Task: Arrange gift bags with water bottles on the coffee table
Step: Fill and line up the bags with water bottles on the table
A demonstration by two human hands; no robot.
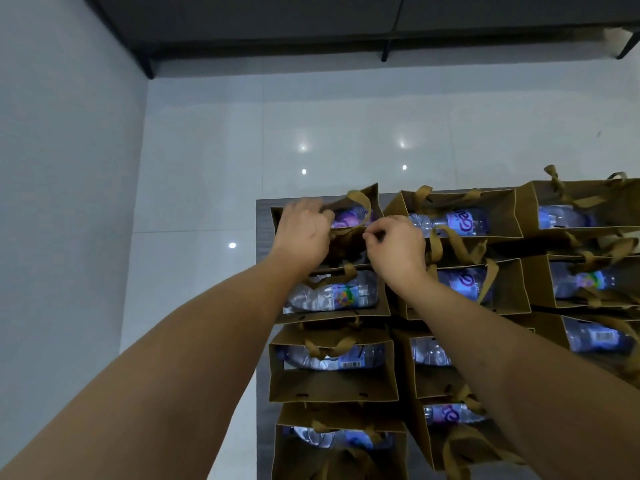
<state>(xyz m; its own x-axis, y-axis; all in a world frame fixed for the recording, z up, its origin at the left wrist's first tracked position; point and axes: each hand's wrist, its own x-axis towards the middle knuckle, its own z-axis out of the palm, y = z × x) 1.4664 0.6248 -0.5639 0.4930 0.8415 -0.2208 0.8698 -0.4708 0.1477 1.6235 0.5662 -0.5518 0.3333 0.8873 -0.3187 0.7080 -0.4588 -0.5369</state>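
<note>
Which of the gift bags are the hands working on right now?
The far-left corner bag of the left column; both the left hand and right hand are at its rim, the others untouched.

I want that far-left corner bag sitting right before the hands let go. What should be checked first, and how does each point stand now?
1. Left hand grips the far-left bag at its rim: ok.
2. Right hand pinches the near rim by the ribbon handle: ok.
3. Water bottle lies inside the bag: ok.
4. Bag mouth square like the neighbouring bag: not ok, its far wall tilts.
5. Bag fully on the coffee table: cannot tell, the base is hidden.
</note>
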